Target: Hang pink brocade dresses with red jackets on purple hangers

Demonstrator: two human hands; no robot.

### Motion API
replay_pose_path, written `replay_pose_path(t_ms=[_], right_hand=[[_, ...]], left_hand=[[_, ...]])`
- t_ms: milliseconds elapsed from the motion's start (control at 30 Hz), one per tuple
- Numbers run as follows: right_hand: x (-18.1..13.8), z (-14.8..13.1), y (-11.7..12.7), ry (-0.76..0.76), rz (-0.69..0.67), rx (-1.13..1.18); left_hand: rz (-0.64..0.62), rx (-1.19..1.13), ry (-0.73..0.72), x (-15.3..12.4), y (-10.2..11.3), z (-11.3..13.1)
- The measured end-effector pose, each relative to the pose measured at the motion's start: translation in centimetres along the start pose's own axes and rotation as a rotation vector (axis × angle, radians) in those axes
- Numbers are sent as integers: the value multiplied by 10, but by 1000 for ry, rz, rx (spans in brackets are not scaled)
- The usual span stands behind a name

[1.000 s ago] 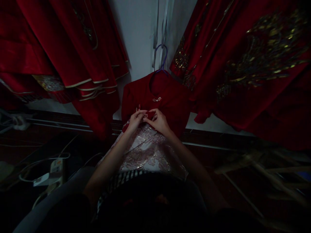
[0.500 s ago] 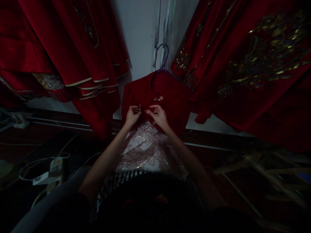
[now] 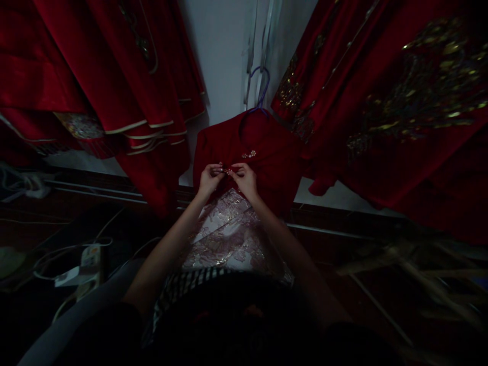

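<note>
Right-hand garments: red cloth hanging down the right side, with a broad patch of gold sequin work; the largest mass in view.
Left-hand garments: red cloth hanging in folds, pale piping along the lower edges.
Pale panel: upright surface (image 3: 215, 56) between the two groups, metal strips running down it.
Red top: hung centre, directly in front of the person, neckline up (image 3: 274, 147); both hands are at its lower front.
Brocade fabric: pale, with a pinkish shiny pattern (image 3: 229, 239); spreads from just below the red top toward the person, between the forearms.
Left hand: nearly closed (image 3: 209, 180); thumb and fingertips brought together in a pinch at the beaded fastening. Exact part gripped too dark to tell.
Right hand: likewise nearly closed (image 3: 246, 181); thumb and forefinger pinch the fastening from the other side. The two sets of fingertips almost meet.
Power strip: pale, with cords (image 3: 90, 259), low on the left, well apart from the hands.
Hanger: thin, blue-purple (image 3: 263, 94), rising out of the red top's neckline.
Neckline ornament: small cluster of light beads (image 3: 250, 154), just above the right hand.
Beaded fastening: tiny, light-coloured (image 3: 225, 171), between the fingertips; whether joined or apart, cannot tell.
</note>
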State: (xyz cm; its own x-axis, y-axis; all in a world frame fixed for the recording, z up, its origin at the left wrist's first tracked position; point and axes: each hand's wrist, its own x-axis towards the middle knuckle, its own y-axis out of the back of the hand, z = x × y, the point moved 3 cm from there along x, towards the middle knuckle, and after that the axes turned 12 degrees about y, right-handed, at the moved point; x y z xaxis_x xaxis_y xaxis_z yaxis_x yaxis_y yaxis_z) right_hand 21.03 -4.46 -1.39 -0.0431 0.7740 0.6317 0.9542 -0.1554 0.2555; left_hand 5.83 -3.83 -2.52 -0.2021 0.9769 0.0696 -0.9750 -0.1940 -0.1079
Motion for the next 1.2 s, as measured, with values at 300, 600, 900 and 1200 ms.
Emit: replay_pose_path(t_ms=[300, 600, 900, 1200], right_hand=[[5, -5, -9, 2, 20, -24], [4, -11, -13, 7, 40, -103], [3, -6, -8, 26, -17, 7], [-40, 9, 34, -27, -149, -43]], left_hand=[[-29, 54, -39, -6, 0, 4], [62, 276, -136, -6, 14, 12], [-75, 285, -130, 2, 17, 9], [219, 418, -183, -66, 14, -55]])
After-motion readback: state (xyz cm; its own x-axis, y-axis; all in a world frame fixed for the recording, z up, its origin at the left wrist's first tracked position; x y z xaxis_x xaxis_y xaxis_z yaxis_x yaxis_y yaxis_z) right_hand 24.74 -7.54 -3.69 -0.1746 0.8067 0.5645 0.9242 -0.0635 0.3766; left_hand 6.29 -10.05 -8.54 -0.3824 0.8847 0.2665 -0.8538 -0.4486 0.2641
